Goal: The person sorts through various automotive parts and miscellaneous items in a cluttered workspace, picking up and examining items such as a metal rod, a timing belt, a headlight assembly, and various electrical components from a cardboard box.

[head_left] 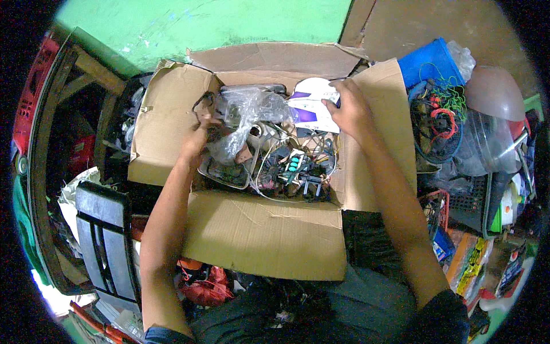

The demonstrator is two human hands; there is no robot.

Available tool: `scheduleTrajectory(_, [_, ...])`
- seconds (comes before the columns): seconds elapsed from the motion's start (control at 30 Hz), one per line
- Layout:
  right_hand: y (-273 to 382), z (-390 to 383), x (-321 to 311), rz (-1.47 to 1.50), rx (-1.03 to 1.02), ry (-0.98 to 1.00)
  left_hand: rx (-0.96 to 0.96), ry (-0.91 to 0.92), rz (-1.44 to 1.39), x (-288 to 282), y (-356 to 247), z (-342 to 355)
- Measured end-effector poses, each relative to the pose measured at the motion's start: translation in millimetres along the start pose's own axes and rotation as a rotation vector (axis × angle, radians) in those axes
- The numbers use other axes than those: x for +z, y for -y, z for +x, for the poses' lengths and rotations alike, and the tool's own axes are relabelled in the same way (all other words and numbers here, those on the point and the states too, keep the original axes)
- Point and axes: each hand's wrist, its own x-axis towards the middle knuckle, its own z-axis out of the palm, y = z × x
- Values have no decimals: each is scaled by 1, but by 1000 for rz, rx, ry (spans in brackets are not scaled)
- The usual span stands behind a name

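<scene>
A cardboard box (263, 229) with its flaps folded out stands in front of me, full of electronic odds and ends. My right hand (350, 112) grips the right edge of a white and purple piece of packaging (312, 106) at the box's far right corner. At the left inner side, my left hand (203, 135) is closed beside a crumpled clear plastic bag (246, 112). A thin dark cord (199, 108) curves up from its fingers; whether they pinch the cord or the plastic, I cannot tell. Below lie tangled cables and small parts (298, 169) and a pale open container (226, 175).
To the right are a blue bucket (432, 63), a basket of wires (438, 123), a brownish helmet (495, 94) and a dark crate (470, 200). A wooden frame (63, 172) and a grey-black panel (106, 241) stand left. Behind the box rises a green wall (229, 26).
</scene>
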Motion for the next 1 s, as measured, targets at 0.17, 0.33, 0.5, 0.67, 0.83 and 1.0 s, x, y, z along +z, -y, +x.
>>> scheduleTrajectory(0.17, [28, -18, 11, 133, -32, 1084, 261, -341, 582, 31, -18, -29])
scheduleTrajectory(0.33, [42, -98, 40, -374, -130, 1195, 332, -388, 623, 46, -29, -42])
scheduleTrajectory(0.5, [20, -106, 66, -151, -71, 1107, 482, -344, 596, 60, -37, -57])
scheduleTrajectory(0.67, [22, -124, 67, -206, -190, 922, 658, -296, 652, 69, -32, -66])
scheduleTrajectory(0.83, [30, -99, 58, 43, -112, 879, 689, -118, 558, 75, -32, -68])
scheduleTrajectory(1.0, [40, -62, 38, 224, -2, 625, 737, -32, 528, 84, -33, -76])
